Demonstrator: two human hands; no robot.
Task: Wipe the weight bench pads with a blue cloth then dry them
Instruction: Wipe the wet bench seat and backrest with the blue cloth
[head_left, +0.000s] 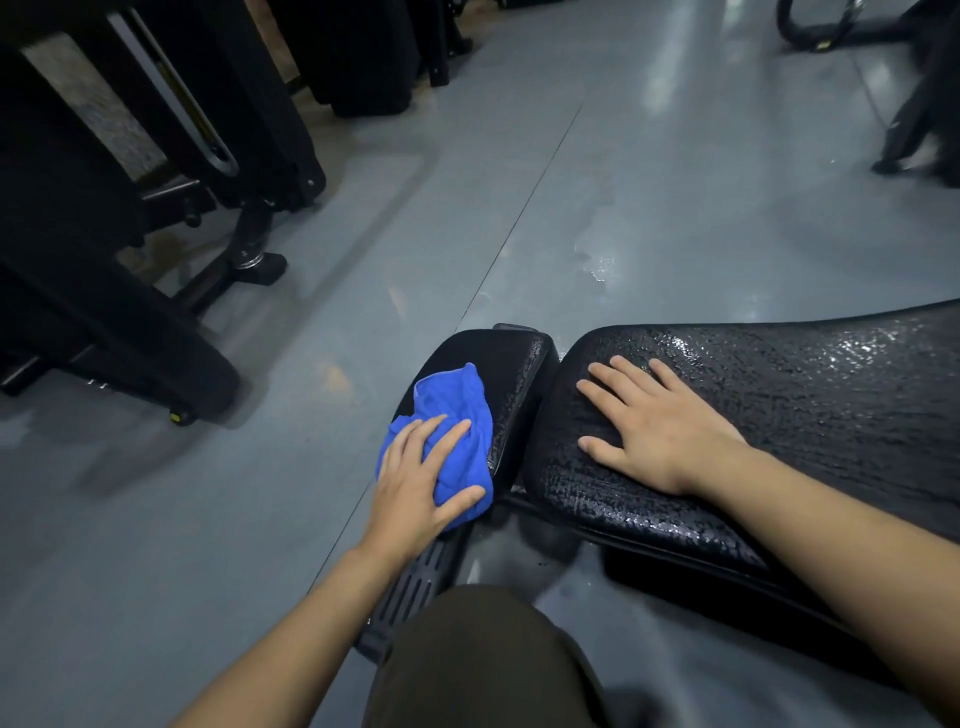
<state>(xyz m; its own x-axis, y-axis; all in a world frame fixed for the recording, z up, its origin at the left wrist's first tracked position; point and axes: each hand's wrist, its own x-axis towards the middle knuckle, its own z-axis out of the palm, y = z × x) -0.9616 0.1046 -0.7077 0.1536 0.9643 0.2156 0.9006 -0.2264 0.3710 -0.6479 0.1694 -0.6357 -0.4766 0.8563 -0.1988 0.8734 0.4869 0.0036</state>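
From the head camera, the left hand (415, 480) lies spread over the bunched blue cloth (457, 431), fingers and thumb curled round it, pressing it onto the near end of the small seat pad (511, 364). The right hand (654, 428) rests flat, fingers spread and straight, on the near left corner of the long back pad (810, 395), which glistens wet. Grey floor (649, 171) lies beneath.
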